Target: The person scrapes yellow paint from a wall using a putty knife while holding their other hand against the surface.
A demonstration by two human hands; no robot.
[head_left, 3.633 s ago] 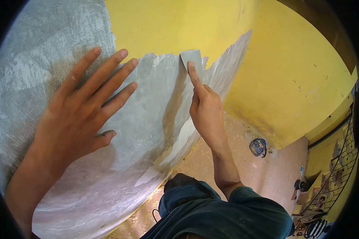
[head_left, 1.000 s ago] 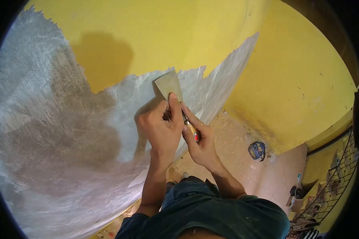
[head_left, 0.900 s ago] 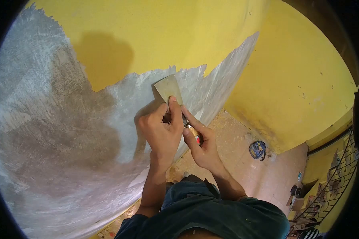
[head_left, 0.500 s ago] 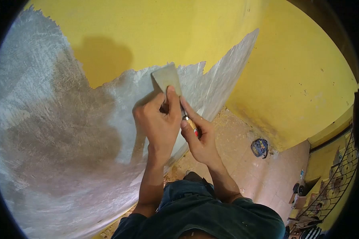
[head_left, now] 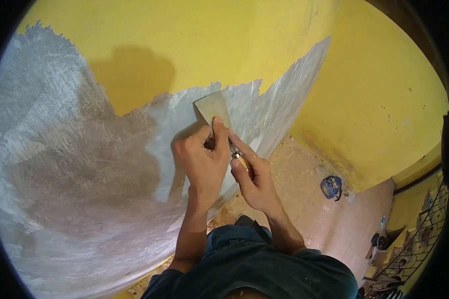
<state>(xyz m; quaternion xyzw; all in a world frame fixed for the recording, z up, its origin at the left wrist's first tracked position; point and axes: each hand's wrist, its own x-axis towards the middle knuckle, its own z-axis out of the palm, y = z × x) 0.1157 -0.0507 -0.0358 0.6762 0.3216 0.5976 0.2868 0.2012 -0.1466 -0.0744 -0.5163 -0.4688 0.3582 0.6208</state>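
A scraper with a wide, flat metal blade and a wooden handle lies against the grey bare part of the wall. My right hand is wrapped around its handle, the index finger stretched along the neck. My left hand is closed at the blade's lower part, thumb or finger pressed on its face; part of the grip is hidden. The blade's top edge sits just below the jagged border of the yellow paint.
A second yellow wall meets this one at a corner on the right. On the tiled floor lies a dark blue bundle or bag near some debris. A metal grille and assorted items stand at the lower right.
The scraper and both hands have slid slightly down the wall, leaving a small gap between blade edge and yellow paint. The whole view has shifted a little.
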